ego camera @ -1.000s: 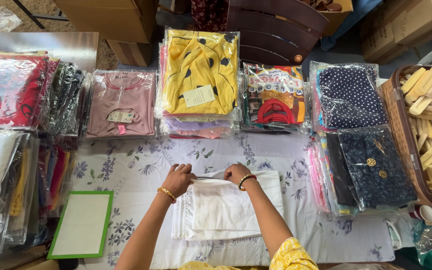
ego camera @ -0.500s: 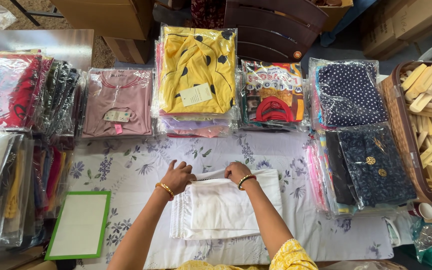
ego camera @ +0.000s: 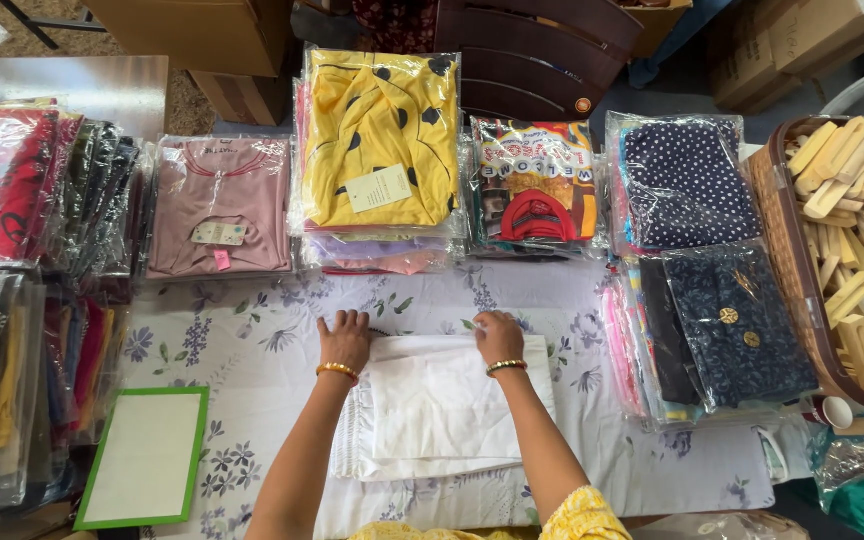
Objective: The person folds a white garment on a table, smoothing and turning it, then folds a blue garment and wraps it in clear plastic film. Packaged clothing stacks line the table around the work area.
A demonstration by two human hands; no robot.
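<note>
A folded white garment (ego camera: 442, 410) lies on the floral tablecloth (ego camera: 262, 340) in front of me. My left hand (ego camera: 344, 338) rests on its far left corner, fingers curled down on the cloth. Over on the far right corner, my right hand (ego camera: 497, 335) pinches the top edge of the same garment. Both wrists wear gold bangles. Beyond the hands stand stacks of bagged clothes, a yellow one (ego camera: 382, 140) on top in the middle.
A pink bagged top (ego camera: 220, 205) lies back left, dark dotted garments (ego camera: 687, 185) back right. A basket of wooden pieces (ego camera: 852, 240) sits at the right edge. A green-framed white board (ego camera: 145, 458) lies front left. More bagged clothes (ego camera: 12, 190) fill the left side.
Both hands have spread apart along the garment's far edge, left hand to the left, right hand to the right. The fold now lies flatter.
</note>
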